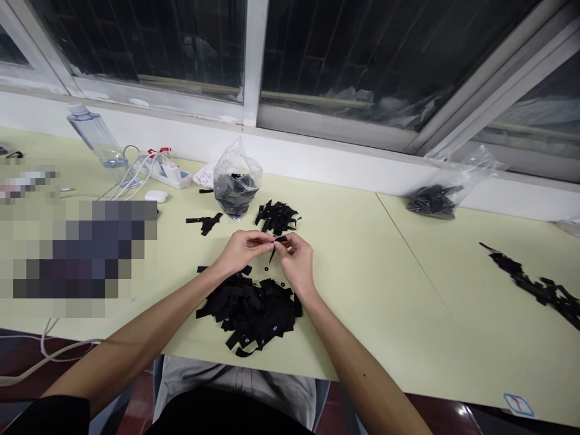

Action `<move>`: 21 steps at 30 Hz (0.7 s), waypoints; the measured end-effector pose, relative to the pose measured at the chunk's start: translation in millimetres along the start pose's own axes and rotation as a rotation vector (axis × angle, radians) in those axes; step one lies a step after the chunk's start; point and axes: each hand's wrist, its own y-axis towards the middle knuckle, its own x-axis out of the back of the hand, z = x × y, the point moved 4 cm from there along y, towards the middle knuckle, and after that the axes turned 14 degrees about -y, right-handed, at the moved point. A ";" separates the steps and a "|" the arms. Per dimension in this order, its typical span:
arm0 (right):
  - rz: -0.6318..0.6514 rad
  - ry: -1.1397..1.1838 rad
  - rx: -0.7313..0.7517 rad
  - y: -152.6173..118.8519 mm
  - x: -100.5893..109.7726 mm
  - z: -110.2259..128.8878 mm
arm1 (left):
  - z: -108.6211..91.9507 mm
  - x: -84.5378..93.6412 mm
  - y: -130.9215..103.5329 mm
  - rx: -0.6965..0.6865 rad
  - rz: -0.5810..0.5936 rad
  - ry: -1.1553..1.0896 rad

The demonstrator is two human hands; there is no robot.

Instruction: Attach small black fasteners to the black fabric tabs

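Note:
My left hand point(244, 249) and my right hand point(295, 260) meet over the table, fingertips pinched on a small black strip point(281, 239). One narrow end of the strip hangs below the fingers. Close under my hands lie two small black rings point(266, 269). Nearer my body spreads a large pile of black fabric pieces point(254, 308), a few with small white marks. A smaller pile of black strips point(277, 216) sits just beyond my fingers.
Behind the piles stands a clear bag point(238, 184) of black pieces; another bag point(435, 199) lies back right. Loose strips point(206, 222) lie left. A bottle point(97, 138), power strip point(170, 172) and white case point(156, 196) are farther left. Black straps point(539, 287) lie right.

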 end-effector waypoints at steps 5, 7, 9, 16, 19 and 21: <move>0.028 0.046 0.002 4.1 -2.2 -3.9 | -3.9 -1.1 0.8 -0.010 -0.036 0.017; 0.050 0.089 -0.003 5.8 -3.6 -5.4 | -6.3 -1.5 1.1 -0.026 -0.050 0.026; 0.069 0.116 -0.005 6.8 -4.3 -5.9 | -8.4 -1.5 1.0 -0.055 -0.058 0.044; 0.123 0.186 -0.004 6.6 -2.2 0.4 | -7.7 0.7 0.8 -0.104 -0.063 0.107; 0.133 0.222 0.001 6.4 -1.5 3.4 | -7.6 1.4 1.3 -0.112 -0.064 0.114; 0.132 0.246 0.000 6.6 -1.2 4.5 | -8.0 1.8 1.3 -0.114 -0.063 0.118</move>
